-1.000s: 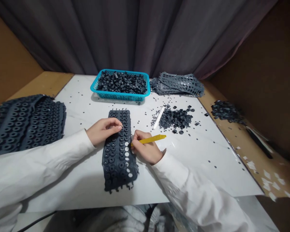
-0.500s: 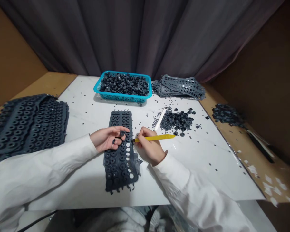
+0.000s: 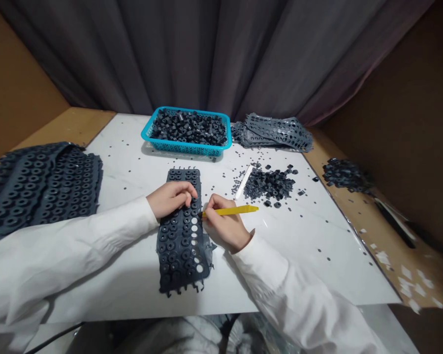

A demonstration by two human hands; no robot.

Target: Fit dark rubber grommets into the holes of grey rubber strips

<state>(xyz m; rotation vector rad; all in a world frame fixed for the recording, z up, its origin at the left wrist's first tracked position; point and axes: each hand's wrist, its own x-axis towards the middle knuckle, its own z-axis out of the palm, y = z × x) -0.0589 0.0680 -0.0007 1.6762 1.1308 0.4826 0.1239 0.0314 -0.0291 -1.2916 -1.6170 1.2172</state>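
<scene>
A dark rubber sheet [image 3: 180, 236] studded with small rings lies on the white table [image 3: 133, 275] in front of me; several holes along its right column show white. My left hand [image 3: 172, 197] rests on the sheet's upper part with its fingers curled and pressed down on it. My right hand [image 3: 223, 226] sits at the sheet's right edge and grips a yellow tool [image 3: 231, 211] like a pen. The tool's tip touches the sheet at the right column.
A blue basket [image 3: 186, 145] full of black rings stands at the back. Emptied grey sheets [image 3: 273, 130] lie to its right, a loose ring pile [image 3: 268, 183] with a white stick [image 3: 242, 181] nearer. Stacked full sheets [image 3: 40, 184] fill the left. More rings [image 3: 345, 174] lie at right.
My left hand lifted with a ring between its fingers half a second ago and now presses flat on the sheet again. The yellow tool stays at the right column, slightly higher up.
</scene>
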